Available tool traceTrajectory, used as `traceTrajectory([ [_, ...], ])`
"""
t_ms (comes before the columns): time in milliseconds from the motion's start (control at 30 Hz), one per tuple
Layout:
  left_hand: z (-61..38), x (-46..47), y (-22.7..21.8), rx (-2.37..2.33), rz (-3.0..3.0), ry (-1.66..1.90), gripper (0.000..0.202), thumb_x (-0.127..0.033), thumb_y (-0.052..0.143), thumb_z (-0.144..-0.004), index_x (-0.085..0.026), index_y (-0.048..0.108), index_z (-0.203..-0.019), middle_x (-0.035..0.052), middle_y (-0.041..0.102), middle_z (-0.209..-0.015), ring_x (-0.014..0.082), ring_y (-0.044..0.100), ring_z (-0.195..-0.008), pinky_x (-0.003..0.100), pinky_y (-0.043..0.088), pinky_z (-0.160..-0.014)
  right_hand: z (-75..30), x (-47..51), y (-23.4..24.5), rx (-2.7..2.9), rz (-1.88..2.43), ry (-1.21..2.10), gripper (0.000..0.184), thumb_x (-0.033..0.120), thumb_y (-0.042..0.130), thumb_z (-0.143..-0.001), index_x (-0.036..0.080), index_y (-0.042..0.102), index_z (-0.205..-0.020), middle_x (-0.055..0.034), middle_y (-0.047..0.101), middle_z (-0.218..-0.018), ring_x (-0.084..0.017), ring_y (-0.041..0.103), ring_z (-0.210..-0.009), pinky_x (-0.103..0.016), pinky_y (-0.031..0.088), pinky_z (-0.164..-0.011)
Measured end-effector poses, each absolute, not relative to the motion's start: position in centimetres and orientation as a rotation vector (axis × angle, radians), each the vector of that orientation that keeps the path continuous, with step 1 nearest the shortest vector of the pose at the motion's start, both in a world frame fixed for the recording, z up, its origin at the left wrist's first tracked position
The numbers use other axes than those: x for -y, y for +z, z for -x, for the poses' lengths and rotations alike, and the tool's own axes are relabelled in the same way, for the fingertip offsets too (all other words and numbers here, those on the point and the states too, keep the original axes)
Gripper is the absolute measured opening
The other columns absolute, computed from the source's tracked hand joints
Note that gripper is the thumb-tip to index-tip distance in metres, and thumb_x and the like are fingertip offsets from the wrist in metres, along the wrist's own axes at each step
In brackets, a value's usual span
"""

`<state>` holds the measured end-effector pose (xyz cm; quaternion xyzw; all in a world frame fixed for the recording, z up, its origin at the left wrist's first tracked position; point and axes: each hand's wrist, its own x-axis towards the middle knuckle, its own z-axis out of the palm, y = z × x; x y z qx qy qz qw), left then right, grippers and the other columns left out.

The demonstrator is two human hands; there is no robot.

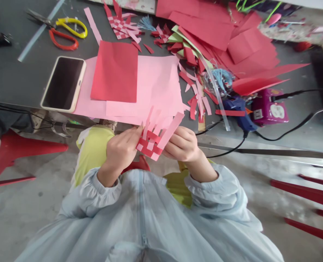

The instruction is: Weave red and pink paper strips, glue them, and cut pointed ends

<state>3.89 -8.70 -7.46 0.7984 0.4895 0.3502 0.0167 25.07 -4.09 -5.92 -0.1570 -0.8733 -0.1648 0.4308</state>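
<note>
Holding woven paper (150, 142) over grey table (19, 80) edge, concrete floor (259, 189).

No readable text, label, brand, number or sign anywhere. Phone (63, 83) at the left of the table: screen dark and blank, nothing printed on its pale case. Purple power block (270, 108) at the right: sockets only, any marking too small to read. Red and pink paper sheets unprinted. Patterned strip along the far right edge too blurred to make out any lettering.
</note>
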Motion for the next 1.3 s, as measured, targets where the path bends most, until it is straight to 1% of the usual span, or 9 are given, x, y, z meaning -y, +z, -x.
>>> traceTrajectory([
  [100, -3.9, 8.9, -7.2, -1.483, -2.214, 1.081, 0.035, -0.016, 0.055, -0.092, -0.021, 0.073, -0.121, 0.0047, 0.08, -0.106, 0.0197, 0.076, -0.095, 0.027, 0.058, -0.081, -25.0, 4.2, -5.9, 2.164, 0.398, -0.41, 0.028, 0.017, 0.056, -0.094, 0.021, 0.059, -0.066, -0.0012, 0.057, -0.061, -0.015, 0.051, -0.065, -0.028, 0.047, -0.058],
  [167, -4.1, 9.0, -6.9, -1.387, -1.897, 1.063, 0.031, -0.019, 0.06, -0.09, -0.024, 0.075, -0.117, 0.0027, 0.081, -0.103, 0.0186, 0.076, -0.09, 0.026, 0.057, -0.079, -25.0, 4.3, -5.8, 2.136, 0.398, -0.406, 0.021, 0.018, 0.06, -0.092, 0.021, 0.063, -0.071, -0.0013, 0.061, -0.063, -0.015, 0.055, -0.066, -0.028, 0.05, -0.059],
  [267, -4.5, 8.8, -6.3, -1.207, -1.351, 1.076, 0.018, -0.033, 0.066, -0.089, -0.022, 0.079, -0.097, 0.0025, 0.081, -0.09, 0.0183, 0.075, -0.081, 0.026, 0.058, -0.072, -24.8, 4.7, -5.5, 2.132, 0.429, -0.371, 0.008, 0.015, 0.064, -0.088, 0.018, 0.071, -0.091, -0.0032, 0.072, -0.075, -0.016, 0.064, -0.075, -0.029, 0.057, -0.067],
  [367, -5.0, 8.3, -5.7, -1.073, -0.823, 1.106, 0.029, -0.047, 0.072, -0.085, -0.019, 0.076, -0.088, 0.0034, 0.078, -0.076, 0.0178, 0.073, -0.067, 0.026, 0.057, -0.058, -24.7, 4.8, -5.1, 2.179, 0.502, -0.29, 0.026, 0.012, 0.063, -0.088, 0.017, 0.07, -0.113, -0.006, 0.079, -0.096, -0.019, 0.072, -0.093, -0.031, 0.061, -0.079],
  [467, -5.2, 7.9, -5.3, -0.986, -0.522, 1.066, 0.03, -0.045, 0.079, -0.079, -0.016, 0.073, -0.088, 0.0025, 0.075, -0.07, 0.0175, 0.072, -0.064, 0.023, 0.056, -0.05, -24.6, 4.6, -4.9, 2.196, 0.564, -0.2, 0.035, 0.012, 0.063, -0.088, 0.017, 0.066, -0.122, -0.0087, 0.079, -0.105, -0.023, 0.073, -0.101, -0.035, 0.062, -0.082],
  [667, -4.8, 7.7, -5.2, -0.939, -0.404, 0.898, 0.019, -0.033, 0.07, -0.088, -0.014, 0.072, -0.089, 0.0037, 0.075, -0.069, 0.0159, 0.074, -0.067, 0.02, 0.056, -0.051, -24.5, 3.7, -4.6, 2.119, 0.771, -0.088, 0.023, 0.01, 0.065, -0.087, 0.02, 0.068, -0.107, -0.0086, 0.076, -0.092, -0.022, 0.069, -0.085, -0.038, 0.059, -0.075],
  [900, -5.0, 7.5, -5.2, -1.06, -0.391, 0.868, 0.017, -0.031, 0.065, -0.09, -0.015, 0.071, -0.088, 0.0029, 0.074, -0.068, 0.0159, 0.073, -0.065, 0.023, 0.057, -0.054, -24.2, 3.0, -4.1, 2.133, 0.813, -0.03, 0.013, 0.014, 0.067, -0.088, 0.023, 0.068, -0.098, -0.0048, 0.073, -0.084, -0.019, 0.061, -0.08, -0.035, 0.053, -0.072],
  [1100, -4.9, 7.6, -5.6, -1.021, -0.401, 0.872, 0.018, -0.033, 0.066, -0.089, -0.016, 0.071, -0.086, 0.0023, 0.073, -0.068, 0.0156, 0.072, -0.066, 0.022, 0.056, -0.053, -23.5, 2.5, -4.4, 2.278, 0.787, -0.197, 0.009, 0.015, 0.067, -0.089, 0.022, 0.067, -0.094, -0.0037, 0.072, -0.088, -0.019, 0.057, -0.086, -0.033, 0.047, -0.072],
  [1300, -4.5, 7.7, -5.3, -0.939, -0.377, 0.811, 0.021, -0.035, 0.067, -0.086, -0.014, 0.07, -0.081, 0.0043, 0.072, -0.063, 0.0166, 0.071, -0.062, 0.02, 0.052, -0.048, -22.8, 1.9, -5.1, 2.292, 0.602, -0.401, 0.008, 0.016, 0.06, -0.094, 0.02, 0.066, -0.095, -0.0019, 0.071, -0.085, -0.017, 0.054, -0.08, -0.032, 0.044, -0.069],
])
